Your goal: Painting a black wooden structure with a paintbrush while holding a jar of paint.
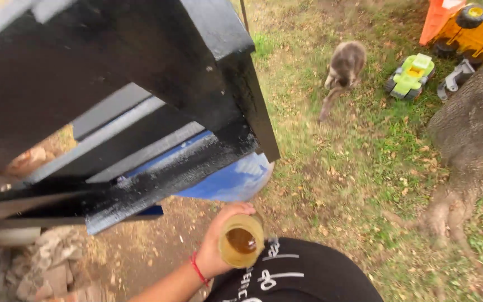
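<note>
Ground: patchy grass w/ dry leaves – daylight.
Right: tree trunk.
Left: black-painted wooden frame, rubble below.

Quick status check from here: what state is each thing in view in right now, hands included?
Left hand: wrapped around the cup, red string on the wrist.
Translucent yellowish plastic cup: upright, open, brown liquid low inside.
Right hand: not in view.
Black-painted wooden pallet frame: tilted, paint glossy, patchy on the lower slat.
Blue plastic barrel: under the frame.
Grey cat: on the grass, blurred.
Green toy truck: upright.
Yellow toy truck: tipped.
</note>
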